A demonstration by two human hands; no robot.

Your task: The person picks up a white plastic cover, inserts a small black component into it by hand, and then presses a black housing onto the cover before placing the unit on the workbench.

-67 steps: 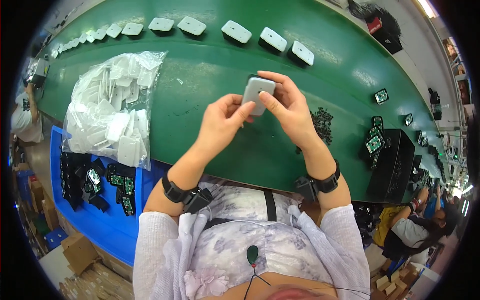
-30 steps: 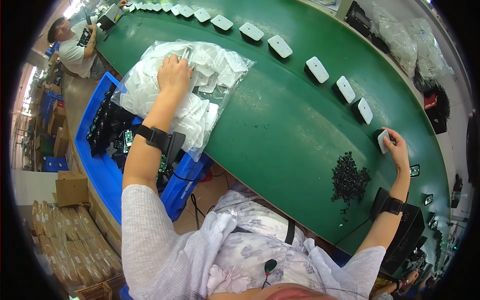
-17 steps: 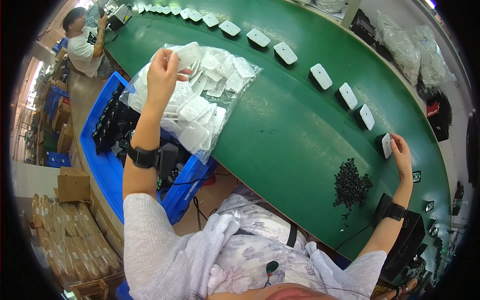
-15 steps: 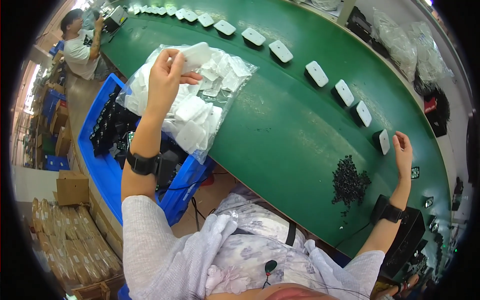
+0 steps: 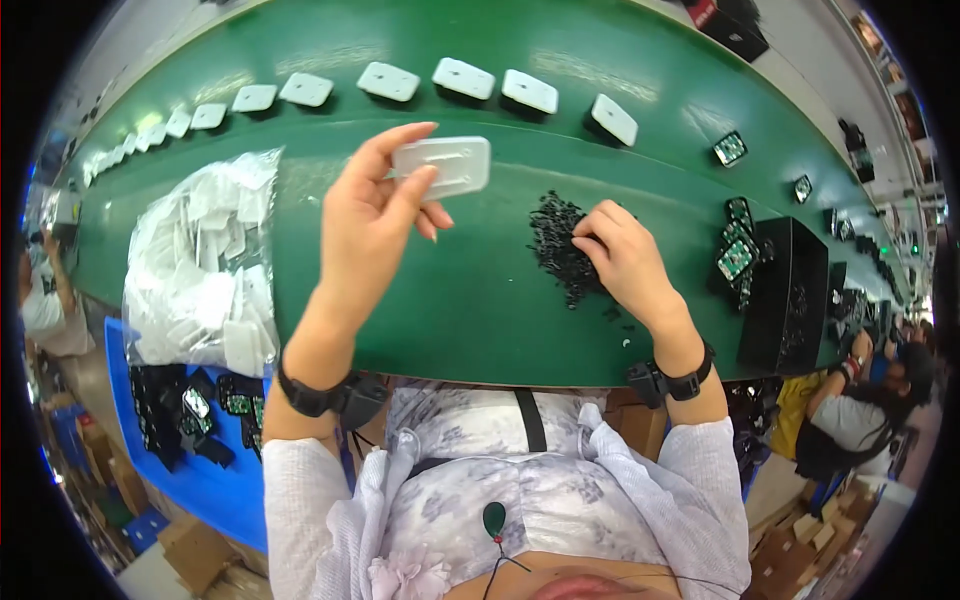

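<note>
My left hand (image 5: 365,220) holds a white rectangular plastic cover (image 5: 466,165) between thumb and fingers, raised over the table with its hollow side showing. My right hand (image 5: 632,262) is at the edge of a pile of small black plastic pieces (image 5: 553,240). Its thumb and forefinger are pinched together; anything between them is too small to make out. Left of my left hand lies a clear plastic bag (image 5: 258,262) full of similar white covers. Beyond both hands, several black boxes with white tops (image 5: 613,120) stand in a curved row.
A blue crate (image 5: 185,490) with black parts and circuit boards stands below the table's left edge. At the right are a black bin (image 5: 790,290) and loose circuit boards (image 5: 738,255) on the green table (image 5: 440,320). Other people (image 5: 850,410) sit further along on both sides.
My left hand has carried the white cover away from the bag, rightward over the table. My right hand has moved from beside the row of boxes to the black pile. The view has turned right.
</note>
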